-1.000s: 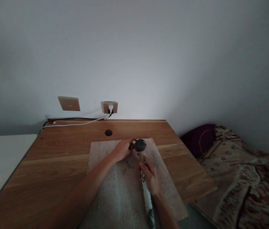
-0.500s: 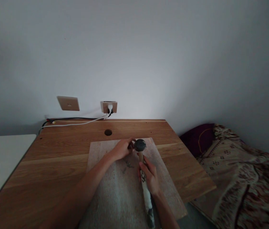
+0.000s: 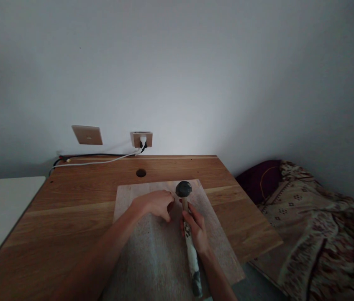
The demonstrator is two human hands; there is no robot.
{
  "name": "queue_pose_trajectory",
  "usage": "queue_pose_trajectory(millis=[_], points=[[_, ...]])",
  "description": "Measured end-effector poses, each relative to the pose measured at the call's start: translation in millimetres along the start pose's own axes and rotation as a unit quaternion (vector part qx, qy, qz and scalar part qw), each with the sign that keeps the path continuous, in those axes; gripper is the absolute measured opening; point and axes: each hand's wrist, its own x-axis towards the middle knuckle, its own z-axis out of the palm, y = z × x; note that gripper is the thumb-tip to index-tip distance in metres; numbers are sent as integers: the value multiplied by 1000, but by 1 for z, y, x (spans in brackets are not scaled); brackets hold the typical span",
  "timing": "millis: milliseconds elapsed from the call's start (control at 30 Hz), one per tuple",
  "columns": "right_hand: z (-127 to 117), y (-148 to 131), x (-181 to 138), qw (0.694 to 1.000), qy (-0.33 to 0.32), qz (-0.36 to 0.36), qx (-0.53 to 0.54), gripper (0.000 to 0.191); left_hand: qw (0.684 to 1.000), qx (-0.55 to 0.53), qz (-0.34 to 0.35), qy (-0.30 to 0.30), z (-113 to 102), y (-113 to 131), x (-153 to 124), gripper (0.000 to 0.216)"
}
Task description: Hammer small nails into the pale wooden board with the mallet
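Pale wall (image 3: 177,75) is filling the background. Below it, the brown wooden surface (image 3: 54,221) is stretching from the wall's foot toward you. Low on your right, a patterned cover (image 3: 305,234) is lying rumpled, a purple cushion (image 3: 254,184) showing at its far end. At the left edge, a white surface (image 3: 4,209) is standing beside the wooden one. The worn, pale board (image 3: 161,259) is lying flat on the wooden surface, beneath both your hands.

The hammer (image 3: 191,251) is slanting over the board's right half, dark round head pointing away, handle end toward you. Your right hand (image 3: 197,230) is gripping it high on the handle; those fingers are wrapping the shaft, the head sitting just beyond them and most of the handle trailing below. Your left hand (image 3: 155,204) is arching low over the board, left of the hammer. Its fingers are curling downward, thumb standing apart; the hammer head is sitting just to their right, not touching. The underside is staying out of view: cannot tell if they are holding anything.

Two cords (image 3: 104,161) are running to the wall outlet (image 3: 149,139). A round hole (image 3: 141,172) is showing between outlet and board.
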Motion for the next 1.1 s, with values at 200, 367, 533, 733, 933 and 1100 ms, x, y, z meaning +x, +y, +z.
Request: queue_pose_trajectory(millis=[200, 367, 533, 733, 933, 1100], points=[[2, -4, -1, 1000, -17, -15, -15, 49, 999, -11, 44, -29, 7, 0, 10, 11], [3, -8, -2, 1000, 3, 4, -14, 55, 998, -32, 53, -26, 8, -6, 11, 7], [4, -7, -2, 1000, -7, 5, -17, 58, 996, -72, 41, -17, 11, -10, 11, 8], [4, -6, -2, 1000, -8, 12, 3, 56, 992, -112, 56, 19, 11, -15, 9, 11], [4, -5, -1, 1000, 6, 7, 9, 53, 990, -102, -6, 96, -5, -28, 0, 15], [4, -5, -2, 1000, -2, 2, -11, 51, 984, -66, -58, 152, -6, -38, 1, 14]])
